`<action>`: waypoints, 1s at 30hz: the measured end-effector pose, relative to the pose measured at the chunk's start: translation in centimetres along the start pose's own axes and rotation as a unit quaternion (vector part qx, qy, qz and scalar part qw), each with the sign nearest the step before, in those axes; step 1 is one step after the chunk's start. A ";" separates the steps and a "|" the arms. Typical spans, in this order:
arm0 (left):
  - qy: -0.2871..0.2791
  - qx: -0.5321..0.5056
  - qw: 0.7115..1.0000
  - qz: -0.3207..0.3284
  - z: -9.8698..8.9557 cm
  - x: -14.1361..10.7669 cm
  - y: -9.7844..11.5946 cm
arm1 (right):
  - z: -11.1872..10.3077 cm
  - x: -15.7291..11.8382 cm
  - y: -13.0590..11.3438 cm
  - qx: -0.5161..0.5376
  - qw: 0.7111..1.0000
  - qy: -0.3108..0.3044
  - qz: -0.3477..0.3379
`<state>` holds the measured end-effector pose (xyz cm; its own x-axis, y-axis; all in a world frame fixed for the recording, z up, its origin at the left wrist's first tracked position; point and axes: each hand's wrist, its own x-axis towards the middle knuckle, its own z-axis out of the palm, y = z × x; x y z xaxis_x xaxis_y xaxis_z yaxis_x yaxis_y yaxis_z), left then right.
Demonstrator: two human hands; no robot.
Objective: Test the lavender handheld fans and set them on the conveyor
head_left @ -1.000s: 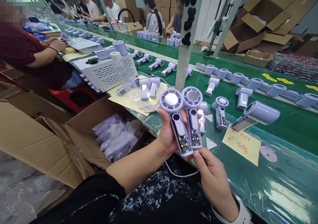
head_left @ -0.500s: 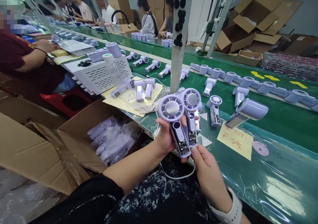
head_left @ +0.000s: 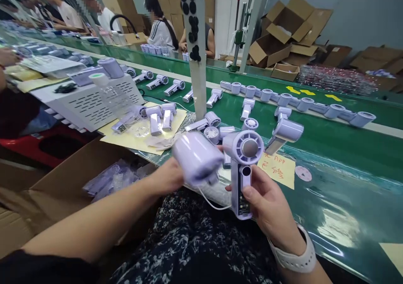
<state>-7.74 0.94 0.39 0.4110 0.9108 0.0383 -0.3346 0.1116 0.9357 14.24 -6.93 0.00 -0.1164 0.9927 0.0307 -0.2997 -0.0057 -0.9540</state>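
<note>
My right hand [head_left: 269, 198] is closed round the handle of a lilac handheld fan [head_left: 250, 147], held upright with its round grille and silver centre facing me. Its lower handle shows a bare circuit board. A second lilac handheld fan [head_left: 197, 156], blurred and turned on its side, is in my left hand [head_left: 170, 177], whose fingers are mostly hidden behind it. A white cable [head_left: 214, 206] loops between the two fans. Just beyond my hands, several more fans, such as one lying fan [head_left: 201, 122], rest on the bench.
A yellow note [head_left: 281, 173] with red writing lies right of my hands, a large fan [head_left: 286, 131] standing by it. Behind runs a green conveyor [head_left: 176, 72] with rows of fans. A white post [head_left: 198, 87] rises ahead. At left are a slotted metal box [head_left: 103, 103] and a carton [head_left: 53, 170] of bagged parts.
The two fans, earlier side by side in front of me, are now apart. My left hand has moved left and tipped its fan over; my right hand now grips the other by its handle.
</note>
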 end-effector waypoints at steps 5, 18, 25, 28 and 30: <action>0.045 -0.068 0.996 -0.036 0.3 1.2 -0.3 | -1.4 -0.6 0.1 0.090 0.991 0.083 0.050; -0.085 -0.118 0.989 -0.010 5.4 -0.7 -2.9 | -2.0 -2.3 0.8 0.088 0.994 0.070 0.005; -0.118 -0.125 0.984 -0.038 5.2 -1.1 -2.9 | -1.7 -1.7 1.4 0.108 0.990 0.071 0.051; -0.116 -0.140 0.983 -0.034 5.0 -1.1 -3.2 | -1.7 -1.7 1.2 0.110 0.991 0.058 0.050; -0.118 -0.137 0.983 -0.026 4.8 -1.0 -3.2 | -1.7 -1.7 1.1 0.107 0.992 0.048 0.043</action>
<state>-2.94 -2.21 -0.97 0.6086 0.7867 0.1037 -0.5108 0.2885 0.8099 15.75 -8.42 -1.57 -0.0624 0.9943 -0.0859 -0.4887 -0.1055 -0.8660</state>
